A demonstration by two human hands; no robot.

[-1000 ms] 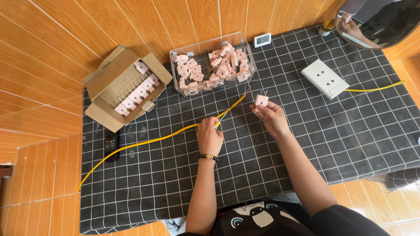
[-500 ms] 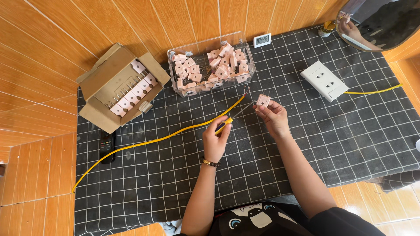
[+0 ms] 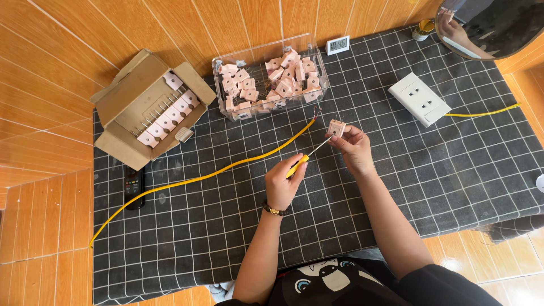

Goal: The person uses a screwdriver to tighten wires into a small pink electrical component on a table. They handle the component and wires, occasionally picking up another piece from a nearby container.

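Checked black cloth surface (image 3: 453, 187): left fingers (image 3: 286, 170) clamp a yellow-handled screwdriver (image 3: 309, 156), right fingers (image 3: 345, 135) pinch a small pink plastic plug (image 3: 336, 127). Probably best keeping the tip square on the screw.

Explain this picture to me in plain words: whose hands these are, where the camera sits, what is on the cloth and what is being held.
The camera sits on a person's head and looks down at their own two bare hands over a dark checked cloth. The left hand grips a yellow-handled screwdriver, its tip at a small pink plug pinched in the right hand. A yellow cable runs across the cloth. Behind it stand a clear tub of pink plugs and an open cardboard box with more in a row. A white socket block, a black remote and a small clock also lie there.
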